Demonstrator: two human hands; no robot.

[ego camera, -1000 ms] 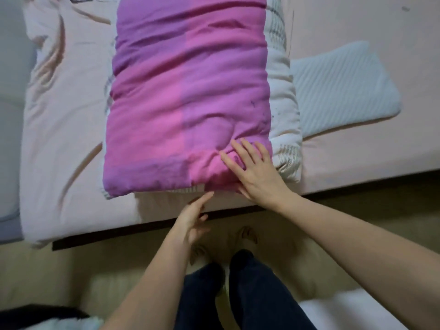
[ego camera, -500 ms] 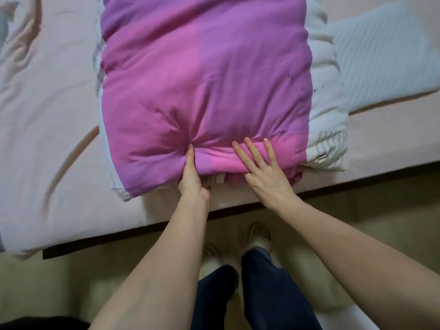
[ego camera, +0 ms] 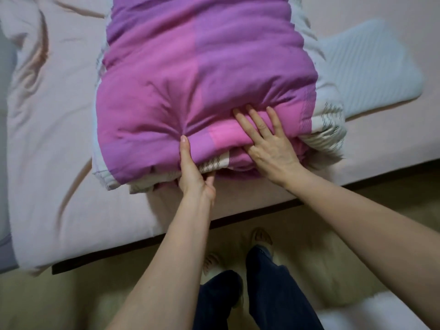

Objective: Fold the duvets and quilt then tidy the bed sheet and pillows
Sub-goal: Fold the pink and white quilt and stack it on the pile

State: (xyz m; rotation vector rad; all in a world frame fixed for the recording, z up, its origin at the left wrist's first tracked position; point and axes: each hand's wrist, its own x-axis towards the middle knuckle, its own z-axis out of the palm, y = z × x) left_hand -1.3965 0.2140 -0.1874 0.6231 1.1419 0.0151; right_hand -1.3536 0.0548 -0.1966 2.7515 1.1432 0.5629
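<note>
A folded pink and purple duvet (ego camera: 190,79) with white patterned edges lies on the pale pink bed sheet (ego camera: 52,129), its near end at the bed's front edge. My left hand (ego camera: 192,172) grips that near end, thumb on top and fingers tucked under the fold. My right hand (ego camera: 266,144) presses flat on the top near the right corner, fingers spread and sunk into the padding. A pale blue ribbed pillow (ego camera: 366,67) lies to the right, partly under the duvet.
The bed sheet is wrinkled at the far left. The bed's dark front edge (ego camera: 238,217) runs diagonally below my hands. My legs in dark trousers and my feet (ego camera: 259,239) stand on the beige floor close to the bed.
My left hand rose from below the bed edge and took hold of the duvet's near end. My right hand stayed on the top, now pressing deeper. The duvet's end has bunched up.
</note>
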